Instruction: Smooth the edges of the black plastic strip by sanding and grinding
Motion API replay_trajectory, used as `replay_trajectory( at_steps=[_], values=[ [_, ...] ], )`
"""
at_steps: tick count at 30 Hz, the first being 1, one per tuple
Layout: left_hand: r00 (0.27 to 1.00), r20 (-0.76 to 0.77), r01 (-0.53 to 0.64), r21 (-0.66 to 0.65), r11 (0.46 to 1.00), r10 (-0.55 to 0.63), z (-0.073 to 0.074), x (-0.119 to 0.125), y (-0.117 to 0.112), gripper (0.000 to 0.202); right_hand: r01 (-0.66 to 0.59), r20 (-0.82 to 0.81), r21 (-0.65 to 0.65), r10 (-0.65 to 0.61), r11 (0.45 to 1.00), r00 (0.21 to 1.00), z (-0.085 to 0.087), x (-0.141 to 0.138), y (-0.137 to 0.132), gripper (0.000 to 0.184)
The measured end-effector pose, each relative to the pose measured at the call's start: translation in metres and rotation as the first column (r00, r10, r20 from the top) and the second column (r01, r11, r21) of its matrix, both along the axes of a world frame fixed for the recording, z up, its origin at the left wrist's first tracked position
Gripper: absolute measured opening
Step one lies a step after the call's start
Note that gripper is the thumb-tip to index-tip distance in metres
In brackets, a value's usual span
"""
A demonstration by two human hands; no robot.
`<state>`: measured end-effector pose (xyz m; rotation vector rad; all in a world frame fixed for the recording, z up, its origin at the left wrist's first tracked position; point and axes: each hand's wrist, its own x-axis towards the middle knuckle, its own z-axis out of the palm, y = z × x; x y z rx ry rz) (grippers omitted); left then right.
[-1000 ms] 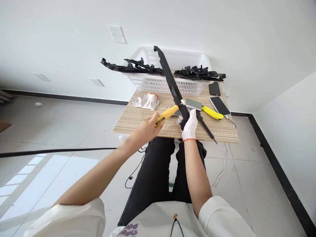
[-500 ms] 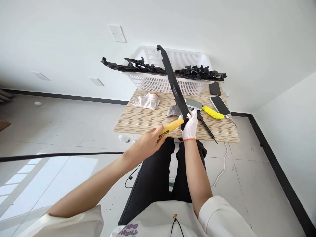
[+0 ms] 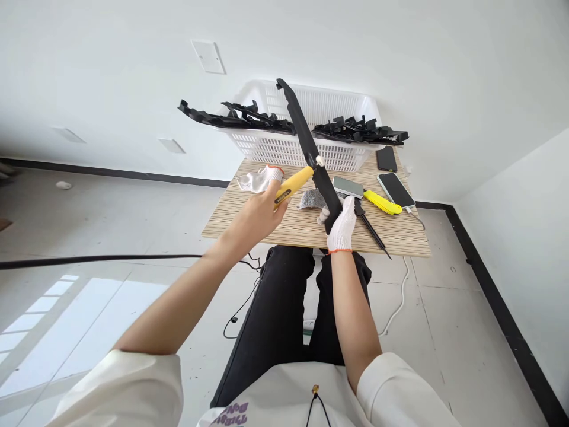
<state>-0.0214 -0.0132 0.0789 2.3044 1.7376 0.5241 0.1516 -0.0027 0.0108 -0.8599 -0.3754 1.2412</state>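
Note:
My bare left hand [image 3: 255,214] is wrapped round a tool with a yellow handle [image 3: 293,185]. Its dark front end and small white tip [image 3: 320,161] meet the middle of a long black plastic trim strip [image 3: 303,130]; whether they press on it I cannot tell. My right hand [image 3: 342,226], in a white knit glove, grips the strip's lower end. The strip slants up and left, its hooked top in front of the basket. Beneath and beside it on the table lie a grey cloth [image 3: 312,199], a grey-topped block [image 3: 348,187] and a black pointed tool [image 3: 373,230].
A white basket [image 3: 288,148] at the back of the wooden table [image 3: 235,219] holds several black plastic parts [image 3: 351,129] that overhang its sides. Another glove [image 3: 260,179], a yellow utility knife [image 3: 383,202] and two phones [image 3: 396,191] lie around. A black cable [image 3: 111,257] crosses at left.
My left hand has moved the yellow tool up and left along the strip, from near my gloved fingers to its middle. My right hand stays almost still.

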Motion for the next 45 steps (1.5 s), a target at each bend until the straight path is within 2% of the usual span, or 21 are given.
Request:
replay_trajectory(
  at_steps=[5, 10, 15, 19, 22, 27, 35, 39, 42, 45],
  values=[
    [0.996, 0.035, -0.08, 0.062, 0.995, 0.078, 0.013, -0.003, 0.024, 0.029, 0.02, 0.013, 0.022, -0.02, 1.0, 1.0, 0.0, 0.0, 0.0, 0.052],
    [0.978, 0.109, -0.185, 0.07, 0.98, 0.177, 0.029, -0.002, 0.058, 0.03, 0.015, 0.029, 0.015, -0.016, 1.0, 0.999, 0.003, 0.0, -0.002, 0.054],
    [0.972, 0.143, -0.206, 0.131, 0.97, 0.187, 0.048, 0.005, 0.092, 0.026, 0.025, 0.024, 0.023, -0.025, 0.999, 0.999, 0.003, 0.001, -0.001, 0.048],
    [0.971, 0.138, -0.215, 0.151, 0.965, 0.195, 0.057, 0.009, 0.104, 0.026, 0.033, 0.028, 0.018, -0.033, 0.999, 0.999, 0.002, 0.003, 0.001, 0.048],
    [0.973, 0.156, -0.195, 0.169, 0.966, 0.169, 0.053, 0.009, 0.105, 0.025, 0.03, 0.028, 0.024, -0.031, 0.999, 0.999, 0.002, 0.003, 0.001, 0.049],
    [0.983, 0.123, -0.158, 0.176, 0.971, 0.138, 0.035, 0.003, 0.085, 0.03, 0.03, 0.018, 0.025, -0.03, 0.999, 0.999, 0.001, 0.003, 0.0, 0.049],
    [1.0, -0.027, 0.003, 0.061, 0.998, -0.002, 0.007, 0.004, 0.008, 0.027, 0.017, -0.004, 0.027, -0.017, 0.999, 1.0, 0.001, 0.003, 0.0, 0.048],
    [0.995, -0.057, 0.084, -0.016, 0.996, -0.085, -0.008, 0.005, -0.021, 0.019, 0.039, -0.008, 0.017, -0.039, 0.999, 0.999, 0.0, 0.001, 0.0, 0.047],
    [0.988, -0.075, 0.128, -0.049, 0.991, -0.131, -0.015, 0.006, -0.038, 0.013, 0.033, -0.015, 0.011, -0.033, 0.999, 0.999, -0.002, 0.001, 0.001, 0.047],
    [0.978, -0.119, 0.166, -0.079, 0.983, -0.174, -0.015, 0.006, -0.052, 0.013, 0.062, -0.048, 0.005, -0.062, 0.998, 0.997, -0.003, 0.002, 0.002, 0.044]
  ],
)
